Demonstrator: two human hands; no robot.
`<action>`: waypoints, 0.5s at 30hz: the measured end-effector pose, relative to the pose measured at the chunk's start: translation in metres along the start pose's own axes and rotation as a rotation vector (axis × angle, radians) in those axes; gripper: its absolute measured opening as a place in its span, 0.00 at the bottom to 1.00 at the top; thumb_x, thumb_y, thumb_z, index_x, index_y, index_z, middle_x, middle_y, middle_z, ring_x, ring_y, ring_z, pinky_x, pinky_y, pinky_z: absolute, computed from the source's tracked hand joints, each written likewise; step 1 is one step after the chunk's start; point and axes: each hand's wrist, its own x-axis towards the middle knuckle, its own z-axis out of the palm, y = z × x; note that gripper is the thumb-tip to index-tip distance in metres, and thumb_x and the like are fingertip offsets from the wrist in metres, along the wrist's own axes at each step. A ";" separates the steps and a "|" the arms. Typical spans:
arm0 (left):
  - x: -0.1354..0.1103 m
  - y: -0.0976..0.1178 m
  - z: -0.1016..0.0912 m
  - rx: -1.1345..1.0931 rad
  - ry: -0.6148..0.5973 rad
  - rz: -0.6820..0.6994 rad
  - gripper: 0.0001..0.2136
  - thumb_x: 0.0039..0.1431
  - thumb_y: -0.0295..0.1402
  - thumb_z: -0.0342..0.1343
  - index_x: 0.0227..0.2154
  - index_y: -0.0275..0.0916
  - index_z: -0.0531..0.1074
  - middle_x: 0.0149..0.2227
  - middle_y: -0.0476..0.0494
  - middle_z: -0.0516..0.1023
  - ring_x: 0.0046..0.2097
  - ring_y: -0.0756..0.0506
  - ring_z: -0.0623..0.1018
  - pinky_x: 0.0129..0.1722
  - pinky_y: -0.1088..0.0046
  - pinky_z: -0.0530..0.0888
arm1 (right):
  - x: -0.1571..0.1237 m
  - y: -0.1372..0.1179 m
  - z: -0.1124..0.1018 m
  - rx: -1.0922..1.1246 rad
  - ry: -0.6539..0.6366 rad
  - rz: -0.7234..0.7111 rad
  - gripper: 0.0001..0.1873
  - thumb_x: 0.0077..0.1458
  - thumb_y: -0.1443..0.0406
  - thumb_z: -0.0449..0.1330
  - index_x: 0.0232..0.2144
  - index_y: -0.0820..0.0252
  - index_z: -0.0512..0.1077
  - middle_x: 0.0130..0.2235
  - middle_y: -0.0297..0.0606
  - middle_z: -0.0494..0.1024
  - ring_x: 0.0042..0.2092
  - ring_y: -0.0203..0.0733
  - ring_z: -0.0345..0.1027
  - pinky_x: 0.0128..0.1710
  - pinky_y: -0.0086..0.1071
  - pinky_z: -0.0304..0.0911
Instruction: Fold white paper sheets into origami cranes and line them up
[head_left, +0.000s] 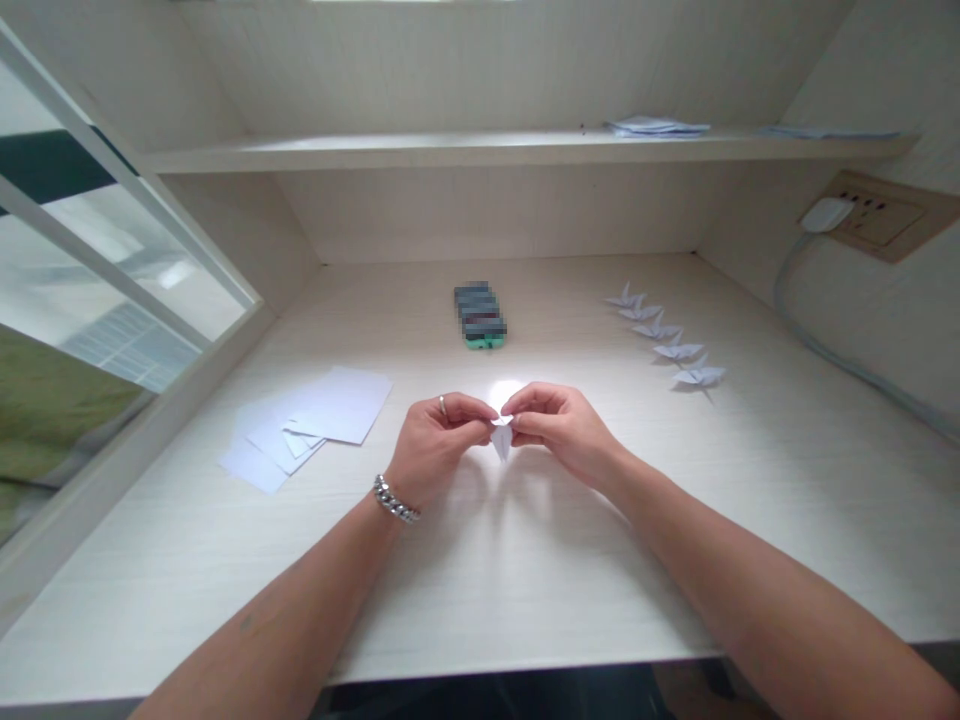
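Observation:
A small folded white paper piece [502, 438] hangs between both hands above the middle of the pale wooden desk [480, 560]. My left hand [439, 440], with a ring and a metal bracelet, pinches its left side. My right hand [562, 425] pinches its right side with fingers pressed together. A row of several finished white paper cranes [667, 335] lies on the desk to the right of the hands. Several loose white paper sheets [307, 425] lie to the left.
A blurred dark and green phone-like object [480, 315] lies at the back middle. A shelf [450, 150] above holds more papers [656, 127]. A wall socket [874, 215] with a plug and cable is on the right wall. A window is at left.

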 end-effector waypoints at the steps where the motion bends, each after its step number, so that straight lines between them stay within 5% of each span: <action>1: 0.000 0.001 0.000 0.026 0.007 0.015 0.02 0.43 0.25 0.64 0.23 0.36 0.79 0.25 0.46 0.81 0.28 0.49 0.77 0.30 0.74 0.74 | 0.000 -0.001 0.000 0.007 0.000 0.009 0.06 0.42 0.65 0.67 0.26 0.61 0.76 0.25 0.34 0.76 0.28 0.35 0.70 0.32 0.33 0.68; 7: 0.000 0.001 -0.001 0.094 0.014 0.055 0.03 0.43 0.25 0.64 0.23 0.37 0.80 0.26 0.45 0.81 0.29 0.48 0.78 0.34 0.72 0.75 | 0.002 0.006 -0.005 -0.151 -0.003 -0.097 0.08 0.44 0.64 0.67 0.29 0.62 0.76 0.29 0.36 0.77 0.29 0.35 0.70 0.32 0.32 0.67; 15: 0.002 -0.003 -0.001 -0.053 -0.001 -0.021 0.13 0.46 0.34 0.67 0.36 0.33 0.80 0.34 0.40 0.83 0.34 0.46 0.80 0.37 0.70 0.77 | 0.003 0.011 -0.006 -0.318 0.085 -0.294 0.08 0.48 0.64 0.66 0.33 0.60 0.75 0.32 0.38 0.79 0.34 0.40 0.73 0.36 0.34 0.68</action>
